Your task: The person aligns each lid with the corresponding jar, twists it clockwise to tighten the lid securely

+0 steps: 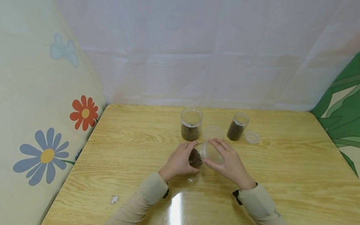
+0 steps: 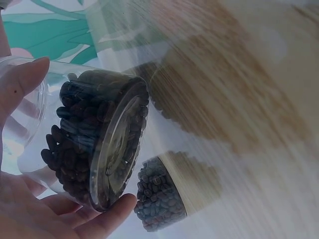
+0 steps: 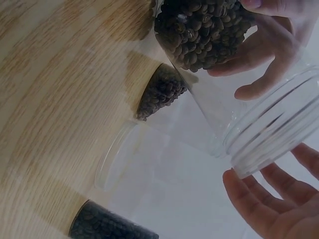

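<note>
Over the table, my left hand [image 1: 178,162] grips a clear jar [image 2: 99,139] by its side, thumb and fingers spread round it. Dark coffee beans [image 3: 204,35] lie in the tilted jar toward its base. Its mouth points at my right hand [image 1: 232,163], which pinches a clear lid [image 3: 284,122] at the mouth with curled fingers. Behind the hands stands another open clear jar [image 1: 191,125], partly filled with beans. Right of it, a narrower jar [image 1: 237,126] holds dark beans nearly to the top.
A large clear lid [image 1: 213,132] lies flat between the two standing jars. Beside the narrow jar is a small round lid [image 1: 252,137]. A small white scrap [image 1: 114,199] sits on the wooden table [image 1: 296,167] at the left. Cloth backdrops [image 1: 195,55] rise round the table.
</note>
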